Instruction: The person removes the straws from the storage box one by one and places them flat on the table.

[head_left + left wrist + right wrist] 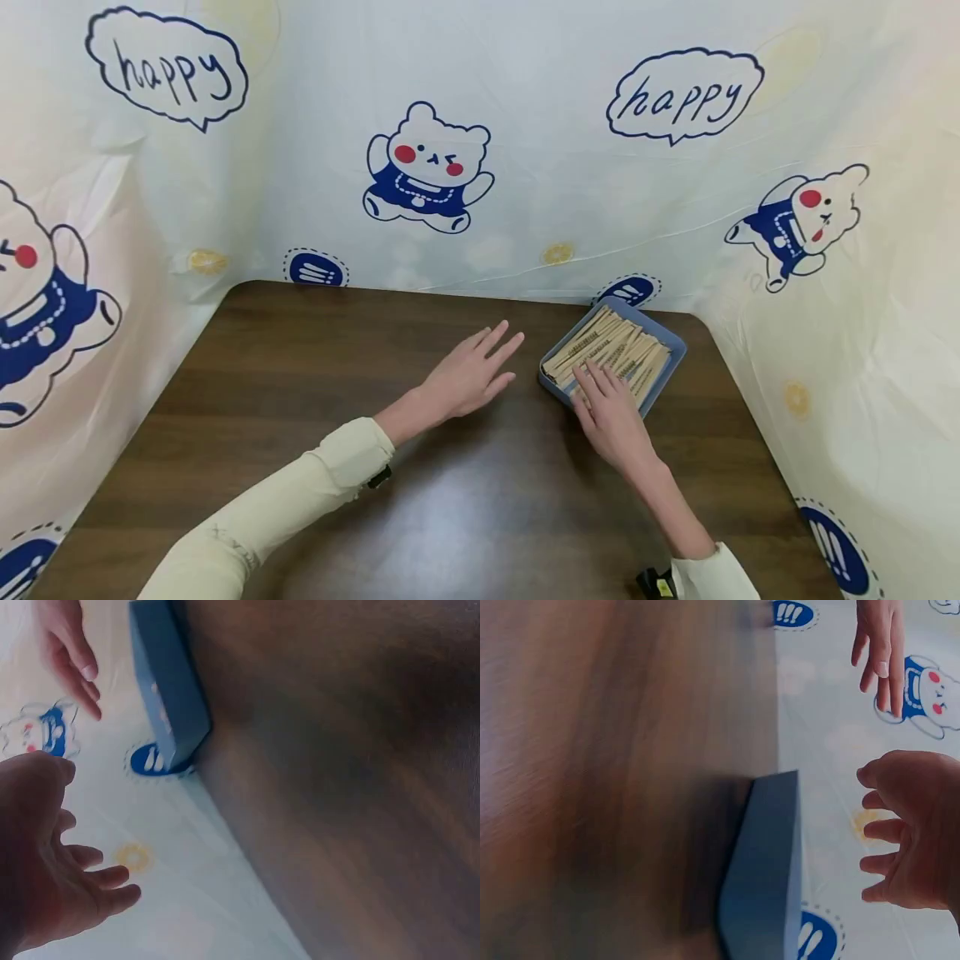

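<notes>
- Sleeves (300,487): pale, on both forearms. Black device (660,585) with a yellow patch at the right cuff.
- Right hand (611,421): fingers extended, slightly spread, gripping nothing. Hovers over near side of the blue tray (651,322); wrist views show it clear of the rim.
- Left hand (465,377): fingers loose and spread, holding nothing. In the air above the brown table (300,358), left of the tray, apart from it.
- Tray: flat on table, far right, set at an angle, one corner by the far edge.
- Sticks (611,340): thin, tan, dark marks midway, lying slanted inside the tray.
- Backdrop (540,200): pale cloth, bear prints, "happy" bubbles.
</notes>
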Tool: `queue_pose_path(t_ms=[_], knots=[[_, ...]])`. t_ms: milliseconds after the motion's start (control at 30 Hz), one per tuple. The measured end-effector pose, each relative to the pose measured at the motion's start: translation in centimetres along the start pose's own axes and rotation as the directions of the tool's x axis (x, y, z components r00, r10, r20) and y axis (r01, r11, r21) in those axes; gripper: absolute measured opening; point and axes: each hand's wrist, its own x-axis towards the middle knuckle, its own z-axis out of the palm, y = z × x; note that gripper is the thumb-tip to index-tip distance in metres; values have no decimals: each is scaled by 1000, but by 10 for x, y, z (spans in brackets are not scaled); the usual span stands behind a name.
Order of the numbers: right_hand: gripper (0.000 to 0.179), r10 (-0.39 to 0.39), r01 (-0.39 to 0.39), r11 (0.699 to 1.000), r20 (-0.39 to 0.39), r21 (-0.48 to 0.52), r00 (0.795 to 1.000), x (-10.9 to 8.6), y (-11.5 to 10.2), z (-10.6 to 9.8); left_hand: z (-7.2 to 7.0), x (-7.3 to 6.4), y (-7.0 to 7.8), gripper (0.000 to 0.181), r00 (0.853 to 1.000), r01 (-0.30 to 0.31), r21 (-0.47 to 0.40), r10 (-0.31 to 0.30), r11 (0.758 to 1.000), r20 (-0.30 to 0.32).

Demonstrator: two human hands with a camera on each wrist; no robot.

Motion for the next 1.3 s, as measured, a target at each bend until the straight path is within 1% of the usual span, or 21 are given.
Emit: queue_pose_path(t_ms=[133, 267, 333, 433, 567, 667, 733, 833, 967, 1100, 1200, 1267, 1300], knots=[[49, -19, 19, 1000, -13, 13, 1000, -18, 7, 8, 14, 3, 9, 63, 996, -86, 67, 88, 994, -32], [47, -70, 69, 998, -63, -4, 996, -31, 13, 17, 27, 9, 15, 60, 984, -165, 153, 173, 974, -41], [45, -98, 97, 995, -92, -15, 991, -35, 15, 19, 31, 13, 17, 58, 978, -194, 176, 204, 965, -38], [43, -122, 118, 992, -119, -38, 985, -40, 19, 21, 36, 18, 19, 57, 973, -222, 167, 228, 961, -20], [43, -129, 122, 991, -127, -61, 984, -44, 21, 22, 42, 25, 21, 55, 965, -259, 134, 263, 956, -10], [43, -135, 126, 989, -127, -79, 983, -46, 21, 21, 46, 31, 22, 54, 950, -306, 117, 312, 945, -32], [42, -137, 125, 988, -130, -92, 982, -48, 20, 21, 49, 36, 23, 52, 936, -344, 111, 351, 932, -43], [43, -134, 120, 987, -132, -107, 982, -50, 21, 20, 52, 45, 25, 51, 919, -389, 111, 393, 914, -14], [45, -127, 112, 987, -126, -119, 984, -53, 24, 19, 56, 58, 25, 48, 901, -434, 158, 433, 887, 43], [45, -140, 125, 983, -110, -132, 984, -55, 27, 19, 61, 69, 22, 46, 883, -469, 170, 465, 867, 64], [44, -141, 126, 983, -107, -130, 984, -57, 28, 19, 64, 74, 21, 46, 871, -491, 152, 487, 858, 66], [43, -122, 110, 987, -98, -120, 988, -59, 28, 19, 66, 76, 22, 46, 867, -498, 150, 492, 854, 75], [44, -117, 105, 988, -97, -117, 988, -59, 29, 19, 67, 77, 22, 46, 868, -496, 145, 489, 856, 85]])
